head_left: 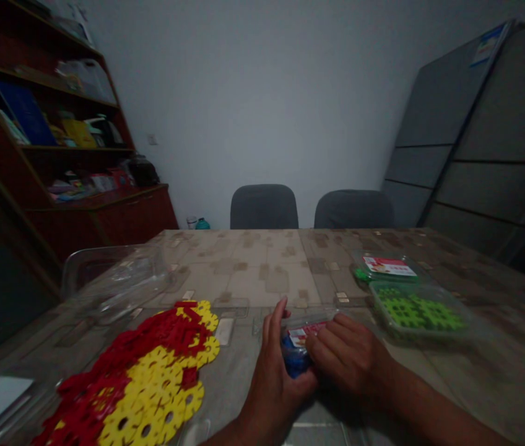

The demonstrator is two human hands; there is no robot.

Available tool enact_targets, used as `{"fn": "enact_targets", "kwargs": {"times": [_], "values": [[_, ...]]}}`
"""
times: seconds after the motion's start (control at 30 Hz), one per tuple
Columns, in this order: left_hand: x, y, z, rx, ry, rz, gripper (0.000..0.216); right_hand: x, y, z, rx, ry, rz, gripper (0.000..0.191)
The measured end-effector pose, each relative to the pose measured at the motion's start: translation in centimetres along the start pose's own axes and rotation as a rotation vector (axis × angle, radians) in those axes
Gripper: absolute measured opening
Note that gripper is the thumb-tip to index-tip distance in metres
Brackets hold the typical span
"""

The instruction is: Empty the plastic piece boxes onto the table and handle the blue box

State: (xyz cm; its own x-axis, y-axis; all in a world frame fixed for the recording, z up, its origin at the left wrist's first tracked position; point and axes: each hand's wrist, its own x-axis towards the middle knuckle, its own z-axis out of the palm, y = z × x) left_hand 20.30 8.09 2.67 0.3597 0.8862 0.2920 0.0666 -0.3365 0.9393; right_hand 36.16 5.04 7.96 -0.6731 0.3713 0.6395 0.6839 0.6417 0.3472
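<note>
Patterned squares cover the bench, where your left hand, partly closed, grips the left side of a clear container of blue pieces; your right hand bends its fingers over the red-and-white label, apparently pressing. Its print is too blurred to read.

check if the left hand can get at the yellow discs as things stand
Probably yes: the left hand would need to leave the blue-filled box, but no obstacle shows between it and the yellow discs.
</note>
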Motion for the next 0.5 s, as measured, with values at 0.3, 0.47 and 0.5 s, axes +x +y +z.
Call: {"fn": "enact_targets", "kwargs": {"times": [0.3,0.47,0.5], "values": [[0.3,0.1,0.6,-0.337,-0.057,-0.180,0.113,-0.7,1.0,-0.5,0.062,0.020,-0.003,0.021],[0.3,1.4,0.4,-0.032,0.073,-0.108,0.099,0.9,0.4,-1.3,0.045,0.042,0.000,0.024],[0.4,1.5,0.4,0.007,0.089,-0.081,0.099,1.3,0.3,-1.4,0.051,0.064,-0.017,0.024]]}}
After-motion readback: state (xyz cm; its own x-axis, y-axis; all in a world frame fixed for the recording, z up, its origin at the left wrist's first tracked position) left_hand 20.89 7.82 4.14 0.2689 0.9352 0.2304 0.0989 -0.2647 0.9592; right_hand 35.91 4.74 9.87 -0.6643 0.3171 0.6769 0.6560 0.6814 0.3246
